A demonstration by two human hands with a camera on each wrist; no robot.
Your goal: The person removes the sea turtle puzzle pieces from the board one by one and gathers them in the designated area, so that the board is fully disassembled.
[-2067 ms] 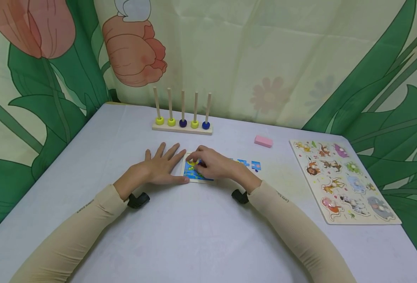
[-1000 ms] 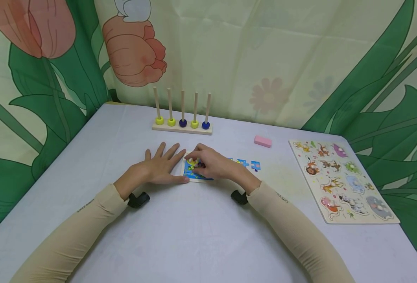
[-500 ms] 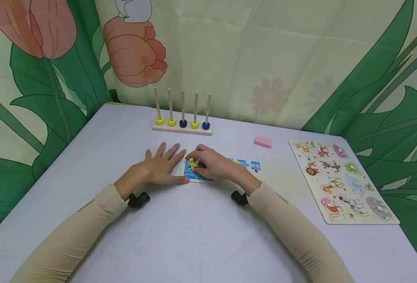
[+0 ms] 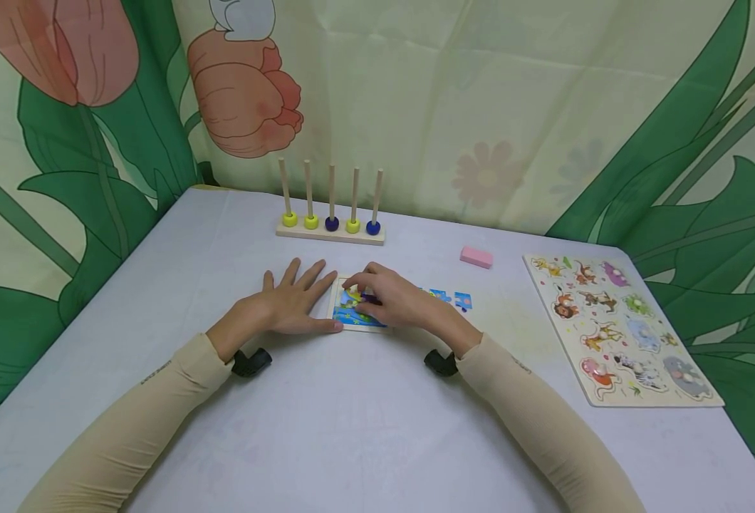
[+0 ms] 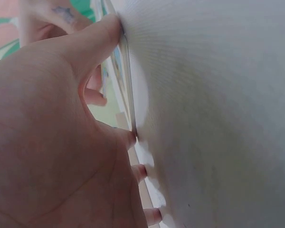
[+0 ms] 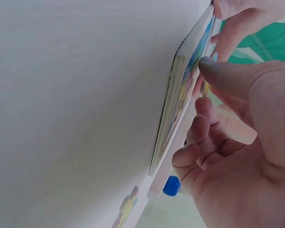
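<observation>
A small framed jigsaw puzzle with a blue picture lies flat at the middle of the table. My left hand rests beside it with fingers spread, its thumb touching the puzzle's near left corner. Over the puzzle, my right hand pinches a small jigsaw piece between thumb and fingers. In the right wrist view the piece stands just off the board, tilted on edge. My right hand covers the puzzle's right part in the head view.
Loose jigsaw pieces lie right of the puzzle. A wooden peg abacus stands behind it. A pink block sits farther back right. An animal peg board lies at the table's right side.
My right hand has shifted a little to the right and lifted slightly, with a piece now pinched and more of the picture showing. My left hand has stayed in place.
</observation>
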